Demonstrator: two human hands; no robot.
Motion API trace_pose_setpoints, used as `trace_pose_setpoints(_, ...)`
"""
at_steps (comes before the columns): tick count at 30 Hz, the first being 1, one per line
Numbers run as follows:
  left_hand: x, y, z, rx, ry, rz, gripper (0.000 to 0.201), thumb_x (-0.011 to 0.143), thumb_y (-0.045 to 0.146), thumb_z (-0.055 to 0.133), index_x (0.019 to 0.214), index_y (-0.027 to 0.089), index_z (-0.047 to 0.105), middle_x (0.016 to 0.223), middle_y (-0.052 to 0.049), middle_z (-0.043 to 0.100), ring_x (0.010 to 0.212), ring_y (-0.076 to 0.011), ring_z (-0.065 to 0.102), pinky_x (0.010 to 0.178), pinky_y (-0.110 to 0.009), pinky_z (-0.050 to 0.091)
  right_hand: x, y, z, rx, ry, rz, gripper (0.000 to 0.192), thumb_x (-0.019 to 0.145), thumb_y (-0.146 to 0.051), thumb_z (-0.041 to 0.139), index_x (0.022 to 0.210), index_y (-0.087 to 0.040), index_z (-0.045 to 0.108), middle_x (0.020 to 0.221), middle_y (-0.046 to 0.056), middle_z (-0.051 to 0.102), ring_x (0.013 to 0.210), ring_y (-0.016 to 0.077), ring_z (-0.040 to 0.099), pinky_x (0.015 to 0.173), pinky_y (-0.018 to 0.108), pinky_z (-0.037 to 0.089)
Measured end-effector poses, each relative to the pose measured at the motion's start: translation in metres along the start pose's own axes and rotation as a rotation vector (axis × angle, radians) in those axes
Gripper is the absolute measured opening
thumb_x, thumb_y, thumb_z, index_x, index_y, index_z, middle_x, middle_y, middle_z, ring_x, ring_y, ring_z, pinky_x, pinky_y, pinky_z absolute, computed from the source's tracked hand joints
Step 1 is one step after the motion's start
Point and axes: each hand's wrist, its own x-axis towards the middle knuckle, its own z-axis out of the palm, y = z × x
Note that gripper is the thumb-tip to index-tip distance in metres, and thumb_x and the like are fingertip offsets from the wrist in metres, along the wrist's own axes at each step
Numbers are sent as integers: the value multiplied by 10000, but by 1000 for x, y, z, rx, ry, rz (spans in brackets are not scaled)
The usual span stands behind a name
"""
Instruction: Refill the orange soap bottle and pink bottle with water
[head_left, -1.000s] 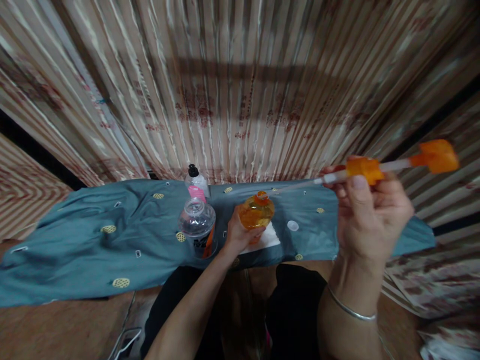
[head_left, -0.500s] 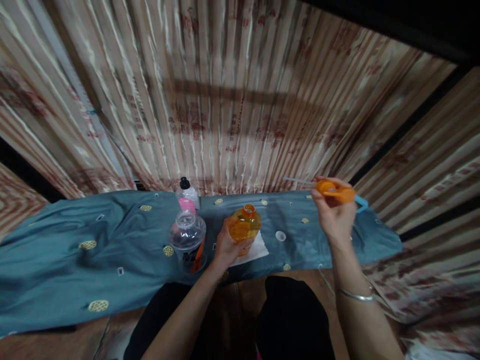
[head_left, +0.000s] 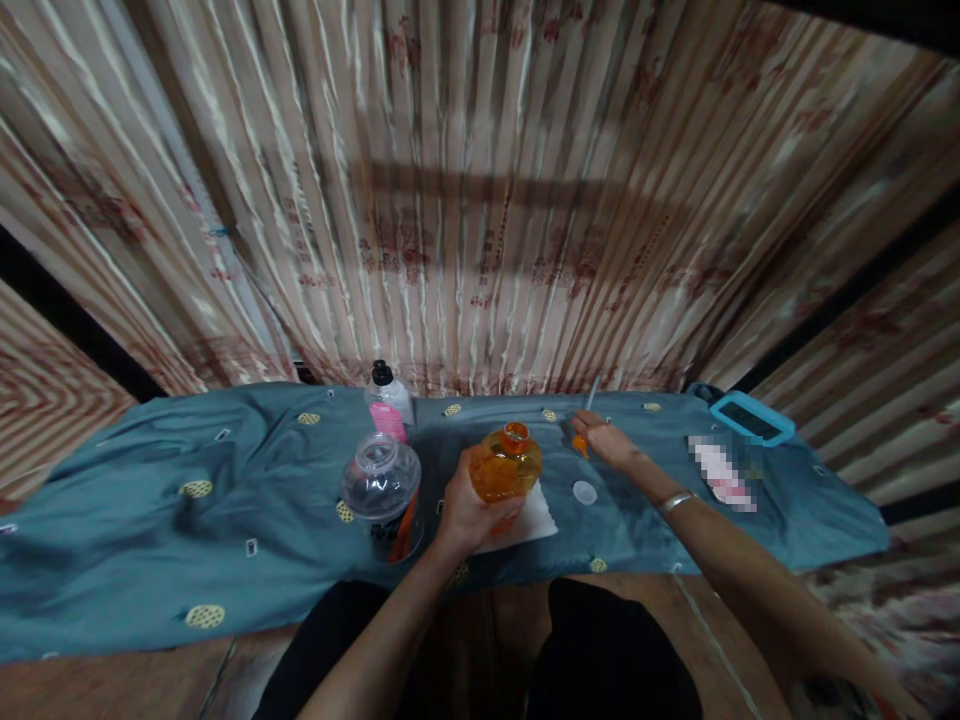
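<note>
At frame centre your left hand point(head_left: 466, 508) wraps the orange bottle point(head_left: 506, 468) upright on white paper point(head_left: 534, 517); just right, your right hand point(head_left: 606, 442) pinches the orange pump point(head_left: 580, 443). Clear bottle point(head_left: 381, 480) stands left.

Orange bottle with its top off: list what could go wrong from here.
1. The orange bottle stands open, steadied only by the left hand; a nudge could spill it on the white paper.
2. The right hand sets the pump on the blue cloth; it may drip there.

Orange bottle point(head_left: 508, 470) stands upright on white paper, top open; orange pump point(head_left: 581, 440) w/ clear tube lies just beside it.
</note>
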Motion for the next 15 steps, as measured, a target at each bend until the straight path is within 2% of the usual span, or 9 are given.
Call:
trace_pose_setpoints(4,0,-1,0,-23,-1,-3,704,527,249,892,1123,225,520,1126,-57,708,1063,-251,694,963,-409,561,1,10,14,-42,-44,-47,197,930,-332,647,1055,-180,654,1143,62,660,1048,206,643,898,420,548)
trace_pose_setpoints(8,-1,2,1,-43,-15,4,686,548,278,890,1121,215,518,1143,-62,703,1073,-244,692,972,-408,560,-1,10,21,-85,-89,-39,207,928,-305,649,1090,-176,654,1202,74,649,1120,226,623,952,460,529)
trace_pose_setpoints(11,-1,4,1,17,-8,10,703,549,295,895,1140,213,523,1157,-57,699,1083,-243,688,977,-410,558,-5,5,17,-84,-69,6,263,925,-293,652,1166,-189,637,1278,86,620,1190,249,594,991,486,507)
trace_pose_setpoints(15,-2,5,-1,134,12,19,738,556,309,896,1181,216,515,1190,-58,683,1131,-252,666,1017,-426,529,-16,-11,4,-15,34,71,393,928,-308,645,1300,-204,571,1401,110,543,1288,289,527,1047,538,460)
